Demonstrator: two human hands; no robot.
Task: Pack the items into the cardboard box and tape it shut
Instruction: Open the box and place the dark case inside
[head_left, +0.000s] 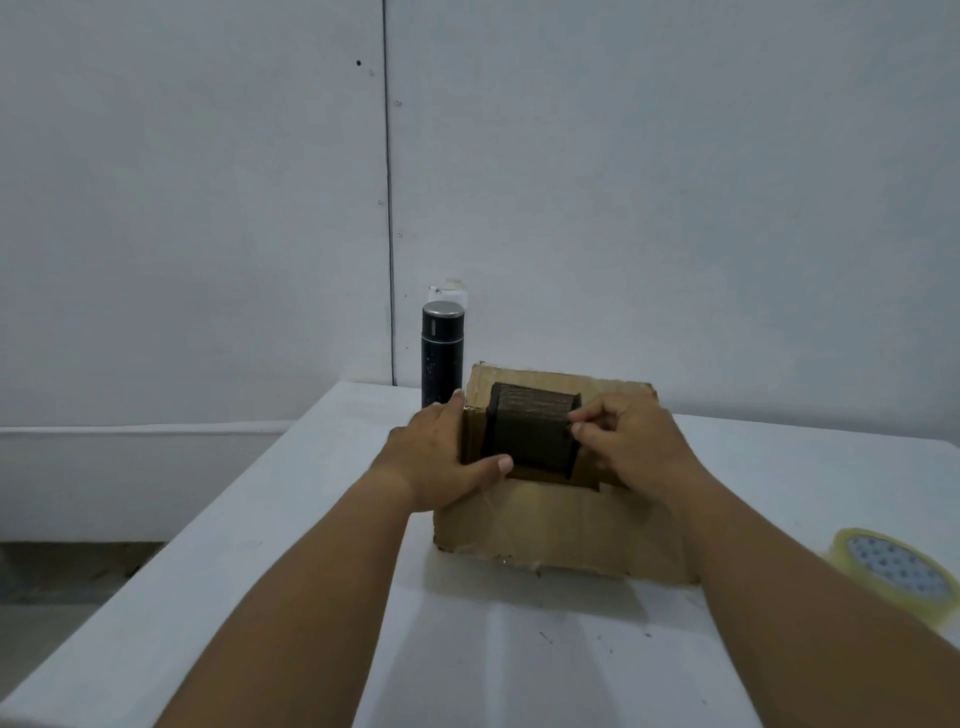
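An open cardboard box (561, 525) sits on the white table, its flaps spread. A dark ribbed block-shaped item (530, 431) stands partly inside the box opening. My left hand (441, 457) grips the item's left side, thumb across its lower front, fingers over the box's left edge. My right hand (628, 447) pinches the item's right edge with fingertips. A roll of clear tape (893, 571) lies on the table at the right. A black flask (442, 353) with a silver cap stands upright behind the box's left corner.
The white table (291, 571) ends at a left edge with floor below. A grey wall rises close behind the box. A small white object (452, 288) sits behind the flask against the wall.
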